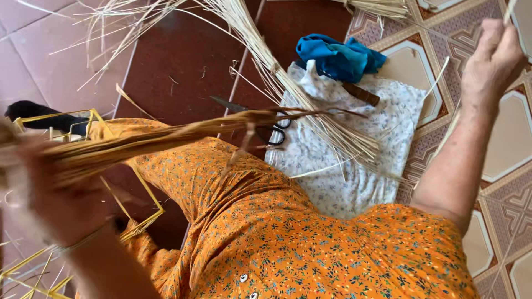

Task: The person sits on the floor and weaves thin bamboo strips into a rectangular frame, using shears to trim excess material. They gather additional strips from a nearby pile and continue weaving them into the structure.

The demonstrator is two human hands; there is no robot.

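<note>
Tiled floor (177, 61) under straw bundle (166, 135)

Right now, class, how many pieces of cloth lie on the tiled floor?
2. A white floral cloth is spread on the floor beside the person's lap, and a crumpled blue cloth sits at its far edge. Others may be hidden under the straw bundle.

- You see black-handled scissors (270, 130) on the dark red floor (183, 61), at the white floral cloth's (354, 166) left edge.
- A crumpled blue cloth (338, 55) sits at its top edge.
- A brown wooden handle (360, 94) lies just below the blue cloth.
- Patterned tiles (515, 144) run along the right.
</note>
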